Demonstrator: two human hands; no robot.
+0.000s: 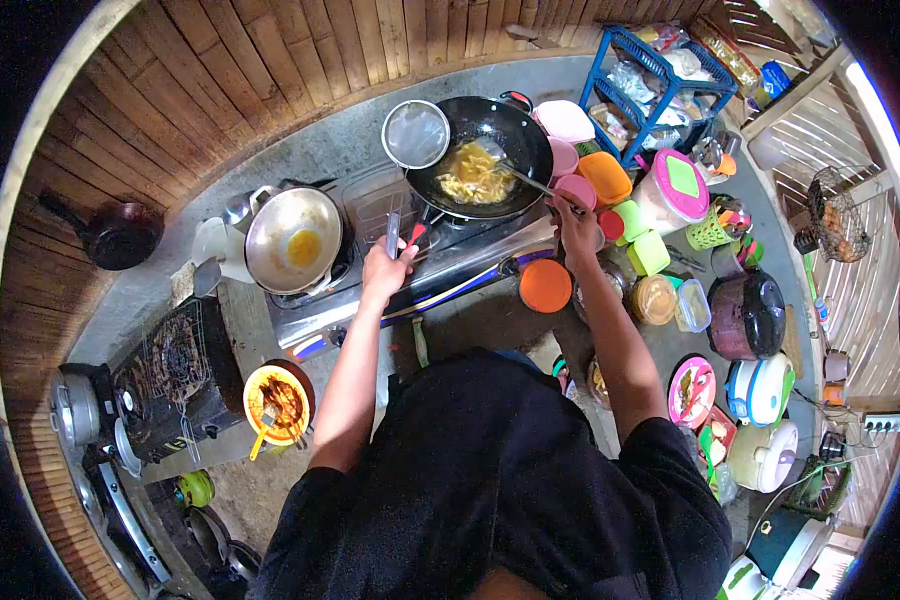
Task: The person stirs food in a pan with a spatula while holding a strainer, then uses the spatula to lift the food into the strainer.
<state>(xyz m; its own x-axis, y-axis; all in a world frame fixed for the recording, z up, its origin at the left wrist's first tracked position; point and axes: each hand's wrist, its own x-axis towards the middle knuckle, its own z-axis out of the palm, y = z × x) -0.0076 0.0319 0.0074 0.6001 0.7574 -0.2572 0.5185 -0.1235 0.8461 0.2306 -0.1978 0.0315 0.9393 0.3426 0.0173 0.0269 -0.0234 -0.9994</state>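
My left hand (386, 270) is closed around the grey handle of a round mesh strainer (416, 133), held just over the left rim of a dark wok (515, 130). A red-and-black handle (417, 236), which looks like the wok's, lies against or close beside my left fingers; whether they grip it too I cannot tell. Yellowish food (475, 175) sits in oil in the wok. My right hand (576, 225) is closed on a long metal spatula (525, 176), its tip down at the food; the tip's shape is partly hidden.
On the stove's left burner stands a pale pan (260, 255) with yellow liquid. An orange bowl of red sauce (278, 405) is at lower left, near a charred grill (175, 350). Several containers, including a pink-lidded tub (678, 185), crowd the right, below a blue rack (660, 85).
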